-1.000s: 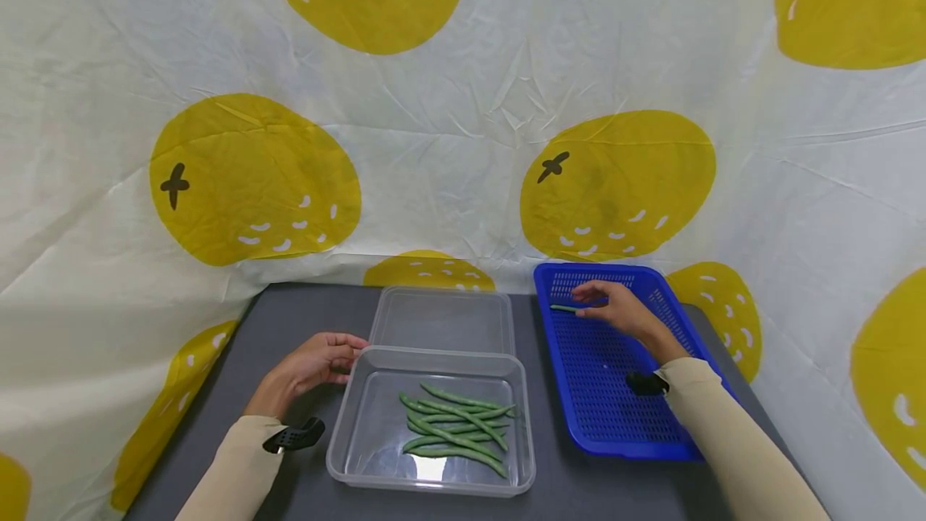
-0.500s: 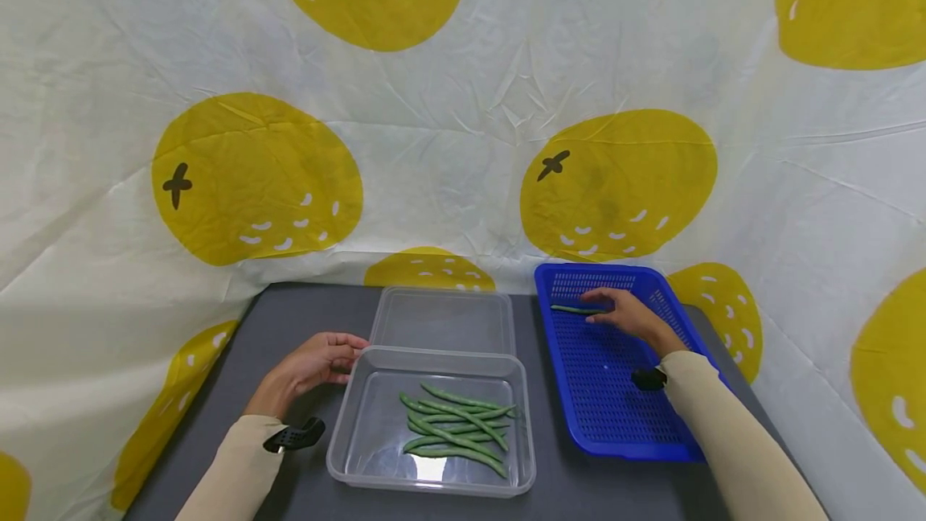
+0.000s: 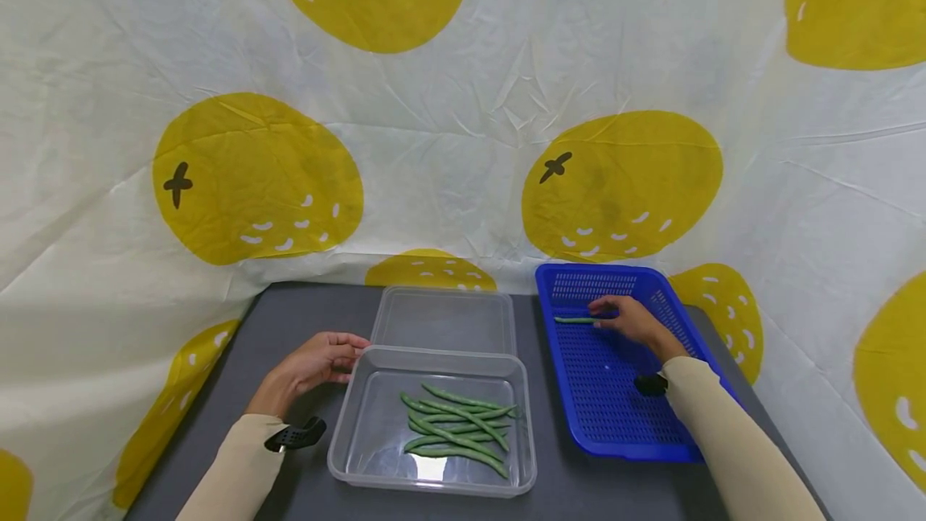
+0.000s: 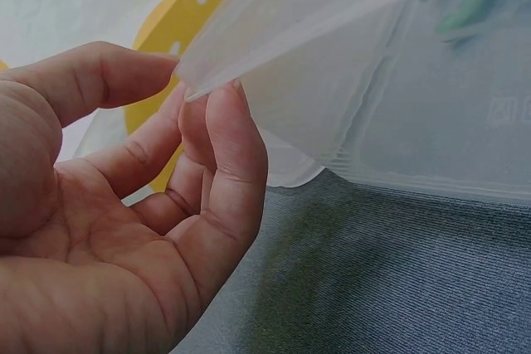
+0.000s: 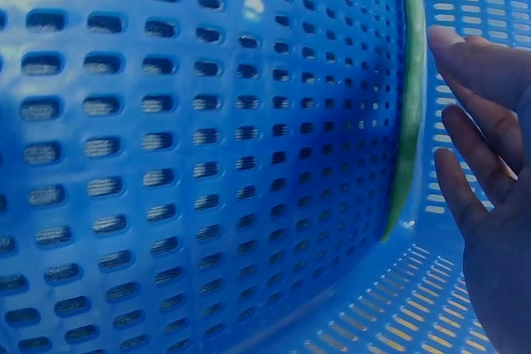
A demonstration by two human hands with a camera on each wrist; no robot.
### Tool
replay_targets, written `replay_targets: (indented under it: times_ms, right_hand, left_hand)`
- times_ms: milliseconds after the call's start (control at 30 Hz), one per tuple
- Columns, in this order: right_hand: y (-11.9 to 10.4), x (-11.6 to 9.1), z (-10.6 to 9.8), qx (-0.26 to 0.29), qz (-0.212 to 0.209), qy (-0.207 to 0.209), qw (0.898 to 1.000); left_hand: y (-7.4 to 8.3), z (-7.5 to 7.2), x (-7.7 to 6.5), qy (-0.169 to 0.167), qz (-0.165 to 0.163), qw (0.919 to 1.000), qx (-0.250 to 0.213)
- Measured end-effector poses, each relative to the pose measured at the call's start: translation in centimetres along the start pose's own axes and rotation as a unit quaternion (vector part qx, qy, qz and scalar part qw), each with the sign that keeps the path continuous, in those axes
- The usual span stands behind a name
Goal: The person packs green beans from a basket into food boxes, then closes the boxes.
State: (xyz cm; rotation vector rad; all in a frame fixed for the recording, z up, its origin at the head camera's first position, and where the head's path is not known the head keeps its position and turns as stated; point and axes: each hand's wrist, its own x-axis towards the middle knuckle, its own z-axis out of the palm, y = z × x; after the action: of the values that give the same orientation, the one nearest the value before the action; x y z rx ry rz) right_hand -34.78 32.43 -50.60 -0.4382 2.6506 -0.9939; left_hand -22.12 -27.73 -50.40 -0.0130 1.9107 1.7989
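Observation:
My left hand (image 3: 316, 365) pinches the back left corner of a clear plastic container (image 3: 338, 457); in the left wrist view thumb and fingertips meet at its rim (image 4: 220, 80). Several green beans (image 3: 459, 427) lie in a loose heap inside the container. Over on the right, my right hand (image 3: 628, 320) reaches into a blue perforated basket (image 3: 608, 416). A single green bean (image 3: 574, 320) lies along the basket's far end. In the right wrist view my loosely bent fingers (image 5: 469, 134) are beside that bean, one tip very near it, with no grip visible.
A clear lid (image 3: 444, 316) lies flat behind the container. Both containers stand on a dark grey table (image 3: 550, 489). Behind the table hangs a white cloth (image 3: 441, 183) printed with yellow fruit. Black bands (image 3: 295, 434) sit on both wrists.
The right hand has shifted slightly right and toward me, and the bean in the basket now lies a little nearer me. The left hand keeps its hold on the container.

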Motion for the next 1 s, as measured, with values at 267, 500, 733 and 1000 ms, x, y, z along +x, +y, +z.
replay_targets:
  times_ms: [267, 500, 733, 1000]
  right_hand:
    - [0.5, -0.5, 0.3, -0.014, 0.011, -0.008, 1.0]
    - [1.1, -0.9, 0.6, -0.056, -0.009, -0.018, 0.998]
    - [0.9, -1.7, 0.5, -0.089, -0.041, -0.009, 0.995]
    - [-0.5, -2.5, 0.0, -0.092, -0.06, 0.006, 0.994]
  left_hand:
    - [0.0, 0.0, -0.1, -0.002, -0.001, 1.0, -0.005]
    - [0.0, -0.1, 0.0, -0.006, 0.001, 0.9999, -0.008]
    - [-0.3, 0.0, 0.0, 0.004, 0.004, 1.0, -0.006]
    - [-0.6, 0.2, 0.0, 0.007, 0.006, 0.9999, -0.004]
